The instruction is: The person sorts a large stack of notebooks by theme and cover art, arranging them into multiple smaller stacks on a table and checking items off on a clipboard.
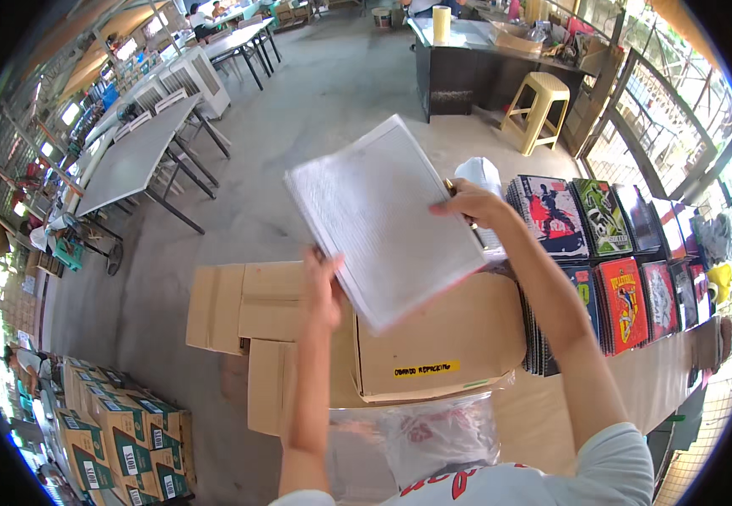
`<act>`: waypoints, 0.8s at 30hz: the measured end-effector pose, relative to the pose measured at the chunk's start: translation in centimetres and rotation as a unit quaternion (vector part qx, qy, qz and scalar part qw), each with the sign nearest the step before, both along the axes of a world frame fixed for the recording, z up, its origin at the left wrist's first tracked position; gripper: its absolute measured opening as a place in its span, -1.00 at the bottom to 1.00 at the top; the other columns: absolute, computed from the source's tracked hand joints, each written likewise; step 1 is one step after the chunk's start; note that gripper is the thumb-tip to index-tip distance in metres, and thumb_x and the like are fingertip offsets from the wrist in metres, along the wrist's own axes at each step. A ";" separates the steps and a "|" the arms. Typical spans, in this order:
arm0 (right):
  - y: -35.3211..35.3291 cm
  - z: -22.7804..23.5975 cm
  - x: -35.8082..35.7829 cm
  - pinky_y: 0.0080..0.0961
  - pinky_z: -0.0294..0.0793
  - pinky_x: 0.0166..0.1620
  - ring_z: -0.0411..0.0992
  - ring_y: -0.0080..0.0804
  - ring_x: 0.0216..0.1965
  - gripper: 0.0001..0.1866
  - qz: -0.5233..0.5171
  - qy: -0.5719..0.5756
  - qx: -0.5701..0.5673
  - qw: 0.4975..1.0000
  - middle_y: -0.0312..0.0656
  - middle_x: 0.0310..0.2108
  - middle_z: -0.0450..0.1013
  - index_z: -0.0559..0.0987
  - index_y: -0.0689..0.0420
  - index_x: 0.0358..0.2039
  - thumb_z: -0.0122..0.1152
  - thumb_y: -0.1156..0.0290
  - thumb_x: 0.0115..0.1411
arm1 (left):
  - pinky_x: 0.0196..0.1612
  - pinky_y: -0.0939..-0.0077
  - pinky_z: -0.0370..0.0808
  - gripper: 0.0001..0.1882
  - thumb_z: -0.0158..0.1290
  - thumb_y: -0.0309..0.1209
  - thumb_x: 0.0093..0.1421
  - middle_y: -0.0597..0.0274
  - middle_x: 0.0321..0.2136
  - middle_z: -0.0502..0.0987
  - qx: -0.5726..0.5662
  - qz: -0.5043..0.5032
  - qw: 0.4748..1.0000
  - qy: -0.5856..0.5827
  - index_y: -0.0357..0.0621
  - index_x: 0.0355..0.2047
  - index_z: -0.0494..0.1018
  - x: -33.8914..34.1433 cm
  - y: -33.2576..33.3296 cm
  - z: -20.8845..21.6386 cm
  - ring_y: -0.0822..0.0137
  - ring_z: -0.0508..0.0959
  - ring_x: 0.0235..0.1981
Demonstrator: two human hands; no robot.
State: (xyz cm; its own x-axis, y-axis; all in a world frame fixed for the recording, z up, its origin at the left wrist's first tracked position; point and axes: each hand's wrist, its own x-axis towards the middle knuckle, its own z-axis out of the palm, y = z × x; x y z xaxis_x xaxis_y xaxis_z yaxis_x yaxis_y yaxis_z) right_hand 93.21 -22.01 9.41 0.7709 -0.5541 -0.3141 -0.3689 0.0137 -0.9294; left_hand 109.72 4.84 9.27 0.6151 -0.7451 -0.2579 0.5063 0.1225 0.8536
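Note:
My left hand (324, 282) grips the lower left edge of a large pale notebook (383, 223), and my right hand (471, 205) grips its right edge. The notebook is held tilted above a cardboard box (442, 337). Its upturned face looks greyish white with faint lines, and a thin red edge shows along the bottom. A small dark thing shows at my right fingers, too little of it to name. Clear plastic bags (433, 434) lie in front of the box, close to my body. Behind my right hand sits a white plastic-wrapped bundle (479, 173).
Stacks of spiral notebooks with colourful covers (623, 304) stand on the table (635, 384) at right. Open box flaps (218, 308) reach out left. Sealed cartons (121, 430) are piled at lower left. A yellow stool (538, 110), a dark desk (450, 80) and grey tables (138, 160) stand farther off.

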 end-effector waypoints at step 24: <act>19.6 -4.1 -19.3 -0.36 0.39 0.01 0.43 -0.21 -0.06 -0.55 -0.240 0.030 -0.163 0.957 0.01 -0.15 0.49 0.54 0.23 -0.10 0.38 0.33 0.00 | 0.00 0.23 0.40 -0.58 0.15 -0.58 0.06 0.02 -0.01 0.43 0.135 0.005 0.674 -0.726 -0.10 -0.02 0.44 3.8 -0.7 -8.6 -0.01 0.42 0.02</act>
